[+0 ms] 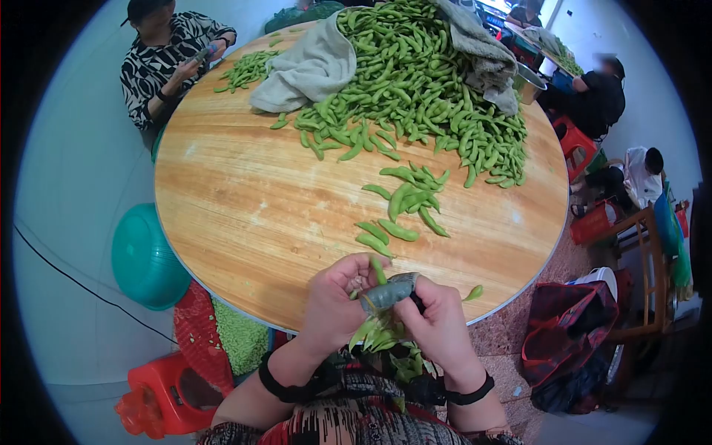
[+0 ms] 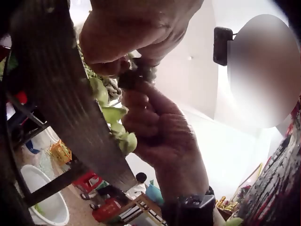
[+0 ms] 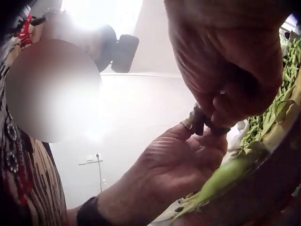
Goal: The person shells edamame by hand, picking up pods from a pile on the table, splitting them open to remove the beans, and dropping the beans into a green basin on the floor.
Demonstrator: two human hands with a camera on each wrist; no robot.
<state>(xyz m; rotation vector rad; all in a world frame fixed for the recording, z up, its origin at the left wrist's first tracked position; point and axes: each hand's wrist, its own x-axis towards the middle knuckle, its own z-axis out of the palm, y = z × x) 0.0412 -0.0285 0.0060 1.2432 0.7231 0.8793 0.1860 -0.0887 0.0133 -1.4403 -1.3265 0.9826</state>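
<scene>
My left hand (image 1: 330, 297) grips a green soybean pod (image 1: 377, 268), one end of which sticks up past the fingers. Grey-green wrapping (image 1: 386, 295) covers digits where the two hands meet. Close against it, my right hand (image 1: 443, 322) has curled fingers and pinches at the pod's other end, which the wrapping hides. In the left wrist view both hands come together at the dark wrapping (image 2: 136, 77). Below the hands, at the table edge, hang several opened pods (image 1: 378, 335). A plump pod (image 3: 228, 176) lies near the edge in the right wrist view.
The round wooden table (image 1: 245, 200) bears a big heap of soybean pods (image 1: 400, 67) with grey cloths (image 1: 315, 67) on it. Loose pods (image 1: 408, 196) lie nearer me. A red stool (image 1: 167, 393), shelled beans (image 1: 239, 337) and a teal basin (image 1: 148, 256) are at left. Another person (image 1: 167, 67) sits across.
</scene>
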